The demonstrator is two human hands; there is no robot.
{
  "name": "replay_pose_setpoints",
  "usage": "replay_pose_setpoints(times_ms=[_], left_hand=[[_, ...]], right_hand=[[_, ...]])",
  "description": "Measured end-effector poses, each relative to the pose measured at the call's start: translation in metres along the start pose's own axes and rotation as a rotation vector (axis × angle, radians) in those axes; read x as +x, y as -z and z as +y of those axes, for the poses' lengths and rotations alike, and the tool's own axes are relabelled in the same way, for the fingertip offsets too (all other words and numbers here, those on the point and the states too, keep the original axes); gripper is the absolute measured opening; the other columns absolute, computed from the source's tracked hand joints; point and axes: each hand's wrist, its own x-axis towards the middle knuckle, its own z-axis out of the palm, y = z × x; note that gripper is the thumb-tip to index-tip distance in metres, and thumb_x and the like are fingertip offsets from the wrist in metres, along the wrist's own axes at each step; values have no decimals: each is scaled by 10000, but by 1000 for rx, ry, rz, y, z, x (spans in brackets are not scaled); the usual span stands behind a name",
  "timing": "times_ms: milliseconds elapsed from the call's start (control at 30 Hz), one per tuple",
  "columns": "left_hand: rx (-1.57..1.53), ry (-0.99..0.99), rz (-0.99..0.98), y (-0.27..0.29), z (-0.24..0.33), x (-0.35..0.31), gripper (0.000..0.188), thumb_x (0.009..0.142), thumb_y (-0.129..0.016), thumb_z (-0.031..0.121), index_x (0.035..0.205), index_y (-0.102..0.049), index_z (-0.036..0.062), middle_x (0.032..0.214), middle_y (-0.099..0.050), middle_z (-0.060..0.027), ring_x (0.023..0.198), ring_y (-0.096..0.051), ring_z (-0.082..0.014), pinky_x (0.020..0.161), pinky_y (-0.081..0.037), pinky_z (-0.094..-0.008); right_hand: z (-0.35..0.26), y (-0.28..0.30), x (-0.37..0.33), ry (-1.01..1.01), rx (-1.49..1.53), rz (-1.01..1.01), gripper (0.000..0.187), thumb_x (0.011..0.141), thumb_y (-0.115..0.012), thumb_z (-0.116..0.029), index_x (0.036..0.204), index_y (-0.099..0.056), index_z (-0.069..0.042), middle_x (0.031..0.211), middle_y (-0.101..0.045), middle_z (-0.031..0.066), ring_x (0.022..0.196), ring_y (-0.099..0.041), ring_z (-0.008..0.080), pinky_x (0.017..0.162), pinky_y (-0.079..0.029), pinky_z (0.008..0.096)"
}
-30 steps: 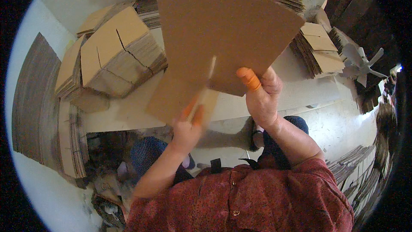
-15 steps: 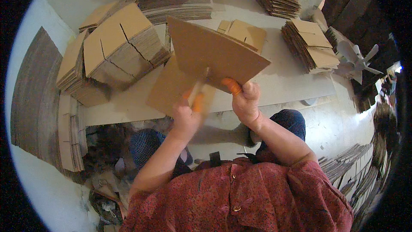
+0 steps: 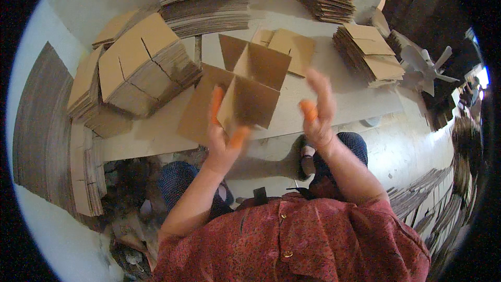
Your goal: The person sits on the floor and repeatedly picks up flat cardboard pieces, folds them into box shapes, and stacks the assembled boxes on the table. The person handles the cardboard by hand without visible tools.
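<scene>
1. The crossed cardboard divider (image 3: pixel 255 99) is in front of me, over the near part of the table (image 3: pixel 349 102); I can't tell whether it rests there.
2. My left hand (image 3: pixel 222 143) is spread, thumb away from fingers, right beside it; blur hides any touch.
3. My right hand (image 3: pixel 319 117) is open, holding nothing, clear of the divider.
4. Half a second ago my right hand gripped the cardboard; now it's off, and the panels have opened into a cross.
5. Cardboard stacks (image 3: pixel 135 68) sit around the table, with a fan (image 3: pixel 425 65) at right.
</scene>
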Motion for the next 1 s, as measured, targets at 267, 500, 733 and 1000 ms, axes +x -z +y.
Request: replay_pose_setpoints(times_ms=[267,500,733,1000], left_hand=[[161,-15,-321,-23,-7,7,1060,766,-519,669,1434,-18,16,1492,-98,-149,1377,-105,-259,1111,-107,-389],[107,57,-469,-61,-10,-1,1104,736,-449,747,1425,-39,-11,1492,-35,-205,1383,-45,-317,1112,-67,-410],[344,-50,-418,-59,-12,-10,837,832,-457,581,1410,-221,24,1472,-112,-236,1362,-133,-366,1098,-126,-431],[582,38,-382,-68,-52,12,542,835,-607,208,1298,-415,0,1388,-314,-247,1290,-295,-395,1058,-266,-421]], right_hand=[[-14,-16,49,-569,368,-529,544,855,-583,-346,1294,-459,-49,1138,-576,84,1032,-506,151,896,-409,309],[-44,17,39,-772,550,-480,416,813,-558,-97,1218,-505,-20,1070,-594,62,993,-516,123,865,-433,282],[-50,63,43,-364,130,18,454,795,-468,55,1245,-489,1,1170,-588,109,1100,-512,151,911,-416,288],[61,158,113,47,-1089,14,469,776,-423,43,1236,-393,-43,1345,-397,202,1202,-377,474,931,-357,569]])
